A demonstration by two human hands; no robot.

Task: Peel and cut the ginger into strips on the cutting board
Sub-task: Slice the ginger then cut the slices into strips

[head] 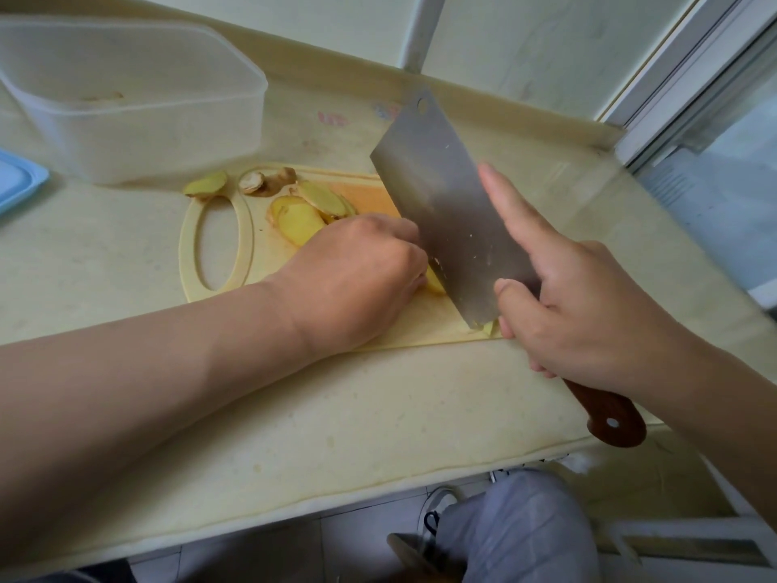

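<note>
A pale yellow cutting board (256, 263) lies on the counter. Peeled ginger slices (300, 218) lie on it, with peel scraps (260, 180) near its far edge. My left hand (357, 279) is curled over a ginger piece (435, 284) that shows only as a yellow sliver beside the blade. My right hand (588, 305) grips the brown wooden handle (609, 416) of a steel cleaver (445, 212), index finger stretched along the blade's side. The blade's edge is down on the board against my left fingers. A few cut bits (487, 328) lie by the blade's heel.
A translucent plastic container (138, 132) stands at the back left, a blue lid (17, 183) at the far left edge. One ginger piece (206, 186) lies on the counter beside the board. A window frame (693, 90) rises at the right. The counter's front edge (378, 486) is near.
</note>
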